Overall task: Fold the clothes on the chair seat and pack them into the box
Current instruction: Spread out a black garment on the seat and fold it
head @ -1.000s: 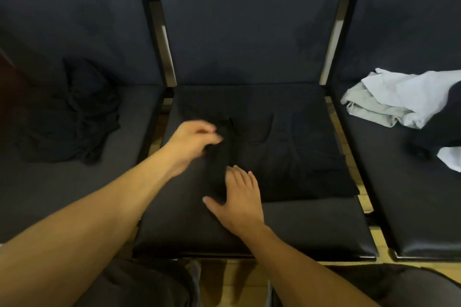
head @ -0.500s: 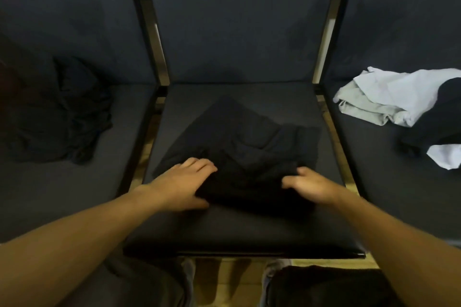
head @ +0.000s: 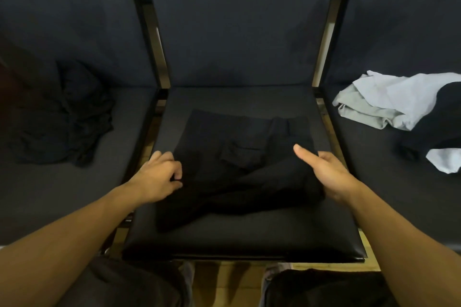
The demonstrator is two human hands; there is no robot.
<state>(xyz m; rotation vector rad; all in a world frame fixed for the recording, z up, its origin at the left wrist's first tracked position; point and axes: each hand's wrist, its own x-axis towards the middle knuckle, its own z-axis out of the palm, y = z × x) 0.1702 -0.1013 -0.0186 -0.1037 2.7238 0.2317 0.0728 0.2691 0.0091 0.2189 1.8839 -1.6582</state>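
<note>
Head view, looking down on three dark chairs side by side. At center, black shorts (head: 239, 157) spread on the middle chair seat (head: 249, 237), a pocket flap facing up, the lower part folded across. Left hand (head: 159, 179) at center left, fingers curled, pinching the left edge of the shorts. Right hand (head: 326, 172) at center right, fingers hidden under the folded cloth, thumb out straight. Crumpled dark clothing (head: 62, 117) at left. Pale clothes (head: 389, 104) at upper right.
</note>
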